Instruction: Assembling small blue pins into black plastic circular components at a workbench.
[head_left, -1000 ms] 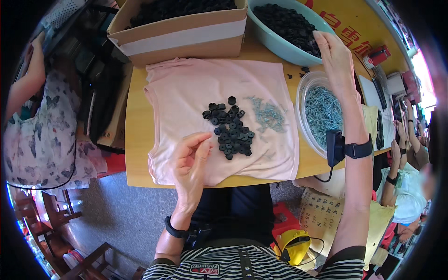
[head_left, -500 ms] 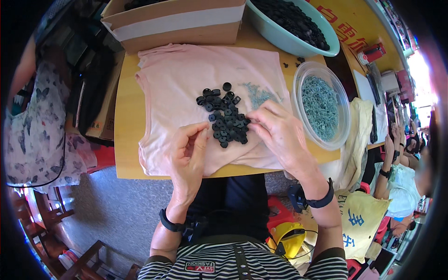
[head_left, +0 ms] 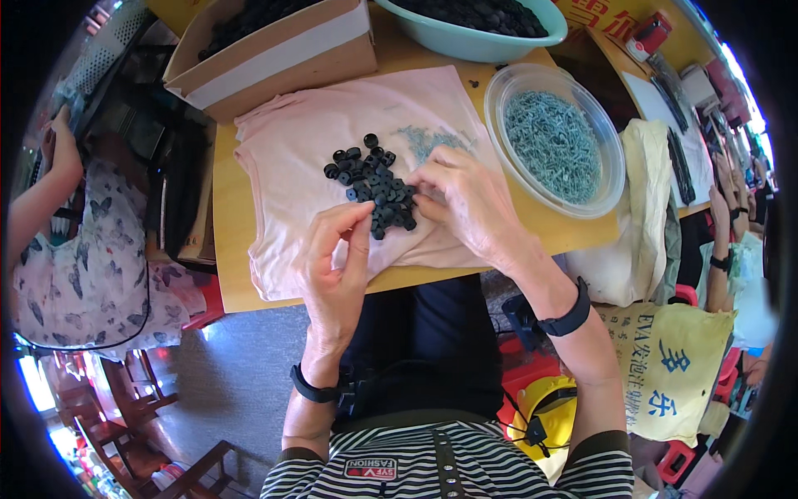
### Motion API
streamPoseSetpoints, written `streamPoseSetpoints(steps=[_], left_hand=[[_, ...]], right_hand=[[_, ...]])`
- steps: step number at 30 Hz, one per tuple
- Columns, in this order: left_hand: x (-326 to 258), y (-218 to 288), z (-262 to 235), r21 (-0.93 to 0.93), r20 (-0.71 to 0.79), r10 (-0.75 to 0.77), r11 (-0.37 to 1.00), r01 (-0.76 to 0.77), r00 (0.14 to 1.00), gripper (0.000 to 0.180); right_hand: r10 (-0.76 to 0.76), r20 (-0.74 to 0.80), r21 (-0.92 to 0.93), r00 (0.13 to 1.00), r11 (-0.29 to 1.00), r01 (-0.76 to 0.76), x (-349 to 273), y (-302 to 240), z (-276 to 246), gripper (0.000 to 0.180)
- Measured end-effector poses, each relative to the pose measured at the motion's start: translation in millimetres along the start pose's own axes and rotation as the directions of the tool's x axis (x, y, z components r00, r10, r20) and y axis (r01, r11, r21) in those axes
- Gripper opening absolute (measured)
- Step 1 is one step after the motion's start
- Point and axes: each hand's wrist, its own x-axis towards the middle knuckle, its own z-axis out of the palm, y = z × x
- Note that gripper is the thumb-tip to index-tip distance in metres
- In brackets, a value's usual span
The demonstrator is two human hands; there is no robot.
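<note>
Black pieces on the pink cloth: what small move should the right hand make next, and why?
Perhaps the right hand should pinch one of the black pieces: its fingers are at the right edge of their pile, with none clearly between them.

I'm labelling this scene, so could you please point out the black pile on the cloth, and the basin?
Black pile [head_left: 381,198], head view: its middle.
Basin [head_left: 474,46], head view: outer wall.

Small black parts [head_left: 381,185], loose pile on pink cloth [head_left: 287,166].
Pieces short and rounded, several showing a central hole; resting at mixed angles, crowded together toward the near end, one piece slightly apart at the far end.
</note>
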Motion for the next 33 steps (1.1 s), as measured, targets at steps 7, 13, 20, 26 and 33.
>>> streamPoseSetpoints(steps=[7,13,20,26,33], left_hand=[[-3.2,21.5,24.4,0.116,0.198,0.069,0.989,-0.093,0.978,0.015],[-0.2,18.3,42.5,0.232,0.274,0.19,0.938,-0.257,0.943,0.015],[2.3,18.4,51.0,0.334,0.356,0.234,0.872,-0.357,0.905,0.015],[1.9,13.7,50.0,0.27,0.331,0.199,0.917,-0.295,0.922,0.013],[0.3,27.9,41.5,0.117,0.236,0.094,0.985,-0.124,0.967,0.011]], right_hand=[[0.036,-0.111,0.086,0.993,0.996,-0.027,-23.2,0.9,-25.2,0.016],[0.098,0.07,-0.072,0.993,0.993,-0.093,-61.8,4.9,-44.9,0.016],[0.173,-0.003,0.054,0.985,0.984,-0.173,-69.2,3.5,-43.5,0.019],[0.2,-0.045,0.149,0.979,0.97,-0.191,-72.4,6.1,-23.8,0.019],[0.263,-0.094,0.321,0.96,0.921,-0.221,-77.4,-3.0,-26.7,0.021]])
